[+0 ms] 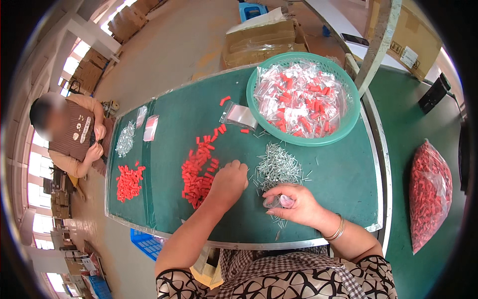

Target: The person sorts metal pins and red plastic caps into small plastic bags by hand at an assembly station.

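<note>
the work surface is a green table with a pale edging strip. the left hand is positioned palm down between a pile of red sleeves on its left and a pile of silver pins on its right. its fingers are curled inward; whether they grip a part cannot be determined from this view. the right hand is located at the near side of the silver pins, with thumb and fingers closed on a small clear bag, which is directed toward the left. a bangle is fitted on the right wrist. a round green basket stands at the far right corner of the table and is loaded with clear bags and red pieces. a stack of flat bags lies just beside the basket, on its left; one loose red piece lies beyond this stack. at the left end of the table are a second red pile, a second silver pile and flat packets. a co-worker is stationed at that end, both hands held close together in front of the body. to the right, a large transparent sack filled with red pieces lies on a separate green surface.
</note>
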### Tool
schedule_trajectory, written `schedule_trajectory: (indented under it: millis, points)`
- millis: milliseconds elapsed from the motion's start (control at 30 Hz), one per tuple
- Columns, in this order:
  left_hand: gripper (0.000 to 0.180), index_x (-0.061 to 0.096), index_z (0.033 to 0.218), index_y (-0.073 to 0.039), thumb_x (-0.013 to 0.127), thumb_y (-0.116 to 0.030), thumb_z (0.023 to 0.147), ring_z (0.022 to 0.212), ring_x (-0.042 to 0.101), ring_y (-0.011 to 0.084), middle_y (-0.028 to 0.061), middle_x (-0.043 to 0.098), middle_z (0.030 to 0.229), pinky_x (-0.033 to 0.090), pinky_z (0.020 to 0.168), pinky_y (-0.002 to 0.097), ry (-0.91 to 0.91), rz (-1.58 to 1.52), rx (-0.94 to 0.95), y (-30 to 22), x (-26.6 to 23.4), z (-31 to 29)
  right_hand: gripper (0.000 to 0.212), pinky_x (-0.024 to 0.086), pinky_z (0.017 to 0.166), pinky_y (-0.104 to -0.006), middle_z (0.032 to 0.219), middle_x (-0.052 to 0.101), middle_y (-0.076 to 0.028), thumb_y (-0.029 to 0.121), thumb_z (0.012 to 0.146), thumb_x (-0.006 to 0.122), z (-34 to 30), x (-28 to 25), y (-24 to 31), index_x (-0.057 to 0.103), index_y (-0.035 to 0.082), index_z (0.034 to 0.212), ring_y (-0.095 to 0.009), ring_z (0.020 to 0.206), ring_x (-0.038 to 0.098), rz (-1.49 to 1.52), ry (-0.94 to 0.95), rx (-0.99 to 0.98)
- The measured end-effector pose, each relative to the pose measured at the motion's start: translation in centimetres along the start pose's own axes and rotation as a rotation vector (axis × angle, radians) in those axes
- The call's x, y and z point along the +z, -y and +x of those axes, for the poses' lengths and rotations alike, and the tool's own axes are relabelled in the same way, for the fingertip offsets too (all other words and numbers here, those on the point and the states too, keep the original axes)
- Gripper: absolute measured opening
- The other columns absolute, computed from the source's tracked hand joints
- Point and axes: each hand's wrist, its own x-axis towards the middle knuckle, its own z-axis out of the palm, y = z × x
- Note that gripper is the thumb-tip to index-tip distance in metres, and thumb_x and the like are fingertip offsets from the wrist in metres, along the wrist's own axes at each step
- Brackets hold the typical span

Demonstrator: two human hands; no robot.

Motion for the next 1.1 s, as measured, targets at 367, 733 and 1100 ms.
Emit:
schedule_trajectory:
  millis: [367,733,1100]
  points:
    - [0.012,0.061,0.082,-0.002,0.067,0.006,0.075,0.064,0.052,0.0092,0.0039,0.058,0.084,0.043,0.057,0.0226,-0.259,-0.930,-0.252,-6.5,-4.2,-2.2,0.042,0.052,0.080,-0.0346,0.095,0.068,-0.009,0.015,0.072,0.081,0.3,-0.2,0.0,0.065,0.008,0.109,-0.025,0.089,0.066,-0.132,-0.117,-0.038]
    - [0.016,0.067,0.093,-0.001,0.068,0.003,0.077,0.068,0.055,0.0110,0.0040,0.061,0.084,0.045,0.063,0.0238,-0.389,-0.687,-0.369,-3.3,-5.1,-2.8,0.041,0.052,0.080,-0.0348,0.097,0.069,-0.009,0.012,0.072,0.080,0.4,-0.2,0.0,0.065,0.008,0.109,-0.025,0.091,0.066,-0.075,-0.131,-0.035]
    - [0.018,0.066,0.096,-0.002,0.064,0.001,0.079,0.083,0.063,0.0292,0.0135,0.064,0.093,0.050,0.074,0.0360,-0.193,-0.112,-0.363,5.9,-3.6,-1.6,0.039,0.051,0.080,-0.0344,0.093,0.069,-0.007,0.010,0.071,0.081,0.2,-0.2,0.1,0.066,0.008,0.106,-0.024,0.088,0.065,-0.048,-0.133,-0.043]
